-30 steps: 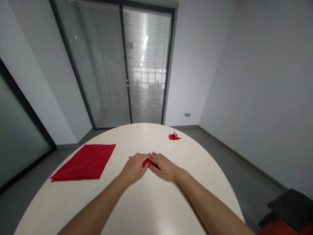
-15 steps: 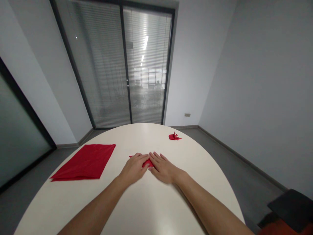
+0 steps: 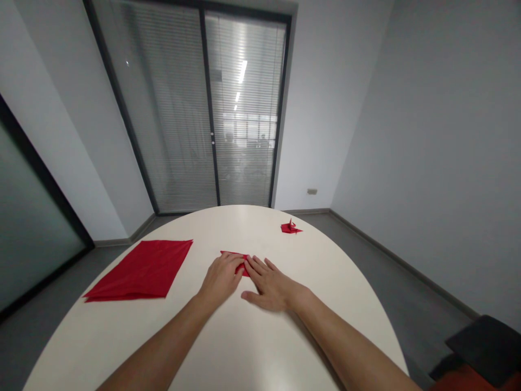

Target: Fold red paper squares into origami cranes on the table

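A small folded piece of red paper [image 3: 245,271] lies on the white table in front of me, mostly covered by my hands. My left hand [image 3: 222,274] rests over its left part, fingers stretched across the top and thumb along the near side. One corner of the paper pokes out beyond the left fingers. From the right, my right hand [image 3: 268,282] lies flat with its fingertips on the paper's right end, touching the left fingertips. Its thumb is spread away over the bare tabletop. How the paper is folded beneath the fingers is hidden.
A stack of large red paper sheets [image 3: 142,270] lies at the table's left. Toward the far right edge stands a folded red paper crane [image 3: 290,227]. The round white table [image 3: 228,347] has a curved edge. A black and orange chair [image 3: 484,347] is at the lower right.
The small paper has turned or shifted slightly, its left corner now farther from me. My right thumb has swung out away from the paper, and the right hand has drawn slightly nearer me.
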`<state>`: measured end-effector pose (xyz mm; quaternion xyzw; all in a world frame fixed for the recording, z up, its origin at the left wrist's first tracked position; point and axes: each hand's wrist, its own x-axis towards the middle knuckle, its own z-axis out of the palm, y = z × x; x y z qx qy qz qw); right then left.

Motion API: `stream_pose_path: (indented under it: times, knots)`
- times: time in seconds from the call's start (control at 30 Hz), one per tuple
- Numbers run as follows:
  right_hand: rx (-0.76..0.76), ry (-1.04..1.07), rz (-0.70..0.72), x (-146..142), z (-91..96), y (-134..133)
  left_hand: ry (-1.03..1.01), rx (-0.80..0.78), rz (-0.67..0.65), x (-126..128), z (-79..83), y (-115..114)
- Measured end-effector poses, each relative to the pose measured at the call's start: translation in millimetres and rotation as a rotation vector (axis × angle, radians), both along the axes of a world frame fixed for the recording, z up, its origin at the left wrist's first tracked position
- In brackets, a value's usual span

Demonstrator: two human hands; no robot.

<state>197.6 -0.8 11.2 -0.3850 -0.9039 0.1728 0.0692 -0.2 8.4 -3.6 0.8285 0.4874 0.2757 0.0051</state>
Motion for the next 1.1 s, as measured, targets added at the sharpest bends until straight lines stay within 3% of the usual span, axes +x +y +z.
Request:
stream_pose_path:
  times: [0.23, 0.5, 0.77, 1.1]
  knots:
    - [0.064, 0.055, 0.011, 1.0, -0.5, 3.6, 0.061, -0.052, 0.070, -2.9, 4.9, -3.2]
    - [0.223, 0.137, -0.051, 3.4, 0.6, 6.3, 0.026, -0.054, -0.071, -5.2, -1.6, -2.0]
    - [0.111, 0.125, -0.085, 5.4, -5.2, 9.5, 0.032, -0.072, -0.092, -5.1, -2.6, -2.1]
    - [0.083, 0.067, -0.122, 6.0, -5.7, 10.2, 0.049, -0.026, -0.068, -4.0, -5.5, -1.9]
